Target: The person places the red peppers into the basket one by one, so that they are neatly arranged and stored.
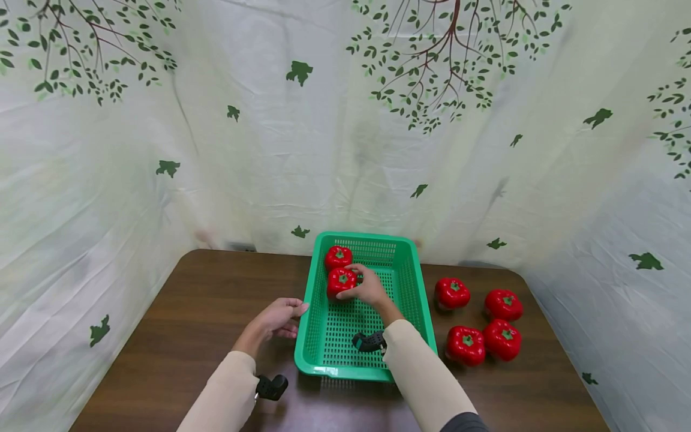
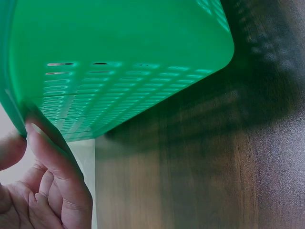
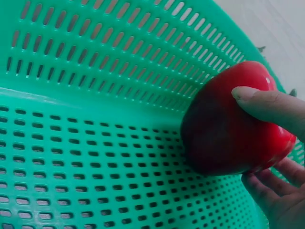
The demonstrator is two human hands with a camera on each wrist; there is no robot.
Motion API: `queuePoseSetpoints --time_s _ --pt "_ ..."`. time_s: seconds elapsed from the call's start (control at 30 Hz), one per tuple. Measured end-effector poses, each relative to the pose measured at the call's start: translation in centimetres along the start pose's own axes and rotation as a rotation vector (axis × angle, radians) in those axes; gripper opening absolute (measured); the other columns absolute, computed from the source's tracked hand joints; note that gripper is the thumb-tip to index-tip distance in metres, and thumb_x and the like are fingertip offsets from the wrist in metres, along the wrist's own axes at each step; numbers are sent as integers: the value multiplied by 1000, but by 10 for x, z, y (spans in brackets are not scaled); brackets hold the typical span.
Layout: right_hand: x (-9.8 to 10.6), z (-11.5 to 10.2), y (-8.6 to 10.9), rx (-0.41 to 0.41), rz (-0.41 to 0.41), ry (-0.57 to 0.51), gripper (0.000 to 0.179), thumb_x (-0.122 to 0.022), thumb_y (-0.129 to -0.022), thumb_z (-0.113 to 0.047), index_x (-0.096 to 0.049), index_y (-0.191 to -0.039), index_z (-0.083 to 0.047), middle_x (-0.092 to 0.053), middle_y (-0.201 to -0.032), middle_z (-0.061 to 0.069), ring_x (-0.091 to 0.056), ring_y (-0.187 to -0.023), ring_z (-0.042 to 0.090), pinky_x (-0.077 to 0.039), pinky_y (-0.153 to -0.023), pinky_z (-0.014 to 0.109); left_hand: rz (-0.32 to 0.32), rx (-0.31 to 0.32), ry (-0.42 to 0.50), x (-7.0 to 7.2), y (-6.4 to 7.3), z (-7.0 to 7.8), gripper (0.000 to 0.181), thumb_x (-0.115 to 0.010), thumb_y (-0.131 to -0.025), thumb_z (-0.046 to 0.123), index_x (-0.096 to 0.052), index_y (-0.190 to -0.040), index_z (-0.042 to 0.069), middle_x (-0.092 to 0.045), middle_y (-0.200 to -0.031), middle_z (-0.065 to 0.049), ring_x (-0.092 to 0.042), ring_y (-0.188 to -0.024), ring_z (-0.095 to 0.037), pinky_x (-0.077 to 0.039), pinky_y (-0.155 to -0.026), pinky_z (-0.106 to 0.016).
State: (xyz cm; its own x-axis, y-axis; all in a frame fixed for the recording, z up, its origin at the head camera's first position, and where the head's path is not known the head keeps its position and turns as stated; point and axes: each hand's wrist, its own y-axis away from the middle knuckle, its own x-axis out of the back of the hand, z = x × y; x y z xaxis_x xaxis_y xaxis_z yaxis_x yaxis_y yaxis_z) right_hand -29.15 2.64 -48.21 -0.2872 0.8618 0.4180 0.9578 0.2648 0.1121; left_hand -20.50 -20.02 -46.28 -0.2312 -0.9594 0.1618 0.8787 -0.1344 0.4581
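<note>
My right hand (image 1: 368, 288) reaches into the green plastic basket (image 1: 336, 361) and grips a red bell pepper (image 1: 341, 282) near its left wall. In the right wrist view, the thumb lies on one side of this bell pepper (image 3: 228, 129) and the other fingers curl under the opposite side. Just behind it in the basket sits a second red bell pepper (image 1: 338, 257). On the basket's left side, my left hand (image 1: 281, 317) pinches the rim between thumb and fingers, as the left wrist view shows beside the slotted wall (image 2: 119, 38).
To the right of the basket, several red bell peppers (image 1: 466, 346) stand on the brown wooden table (image 1: 216, 300). A pale curtain (image 1: 259, 168) printed with leaves and branches hangs around the table's back and sides.
</note>
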Motion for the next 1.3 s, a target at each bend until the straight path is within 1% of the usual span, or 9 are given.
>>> queuePoseSetpoints --time_s 0.13,0.27,0.53,0.73,0.87,1.03,1.3 --pt "-3 0 1 -20 13 -10 67 -85 -71 -9 -54 -130 -12 -52 -121 15 -50 -110 31 -53 -79 40 -2 -2 -4 0 1 0 30 -53 -100 22 -57 -117 -2 -62 -90 -10 -59 -60 -15 -55 -58 -27" --pt "-7 -1 2 -7 18 -2 66 -84 -71 -7 -55 -129 -11 -52 -119 14 -50 -109 31 -53 -76 40 0 -3 -6 -1 3 0 31 -53 -100 23 -57 -117 -2 -62 -90 -10 -59 -60 -16 -55 -59 -28" --pt "-16 0 0 27 11 41 65 -85 -71 -10 -55 -129 -10 -52 -121 13 -49 -110 30 -52 -80 41 1 -1 -8 -1 4 0 30 -53 -100 23 -58 -115 -2 -61 -90 -10 -58 -59 -15 -54 -58 -27" --pt "-19 -1 0 15 37 49 66 -86 -71 -12 -55 -130 -10 -53 -121 12 -49 -110 29 -52 -83 42 -1 -3 -6 -1 4 0 29 -53 -100 23 -59 -114 -1 -62 -90 -10 -58 -59 -15 -55 -58 -27" --pt "-20 -2 0 4 42 34 67 -85 -72 -12 -54 -131 -11 -53 -124 11 -48 -112 29 -52 -84 43 0 -1 -6 -1 4 1 29 -53 -99 23 -58 -114 -1 -62 -90 -10 -59 -60 -15 -55 -58 -27" --pt "-18 -1 1 10 44 20 68 -84 -72 -10 -53 -132 -11 -52 -125 11 -47 -115 30 -52 -84 43 3 -4 -3 -1 4 0 29 -53 -99 23 -58 -115 -1 -62 -91 -10 -58 -60 -15 -55 -58 -27" --pt "-10 -5 7 0 46 1 75 -84 -72 -10 -46 -136 -11 -48 -131 15 -46 -120 34 -49 -88 47 12 -1 -9 -1 2 0 32 -53 -100 23 -57 -118 -2 -62 -93 -11 -59 -61 -16 -55 -59 -28"
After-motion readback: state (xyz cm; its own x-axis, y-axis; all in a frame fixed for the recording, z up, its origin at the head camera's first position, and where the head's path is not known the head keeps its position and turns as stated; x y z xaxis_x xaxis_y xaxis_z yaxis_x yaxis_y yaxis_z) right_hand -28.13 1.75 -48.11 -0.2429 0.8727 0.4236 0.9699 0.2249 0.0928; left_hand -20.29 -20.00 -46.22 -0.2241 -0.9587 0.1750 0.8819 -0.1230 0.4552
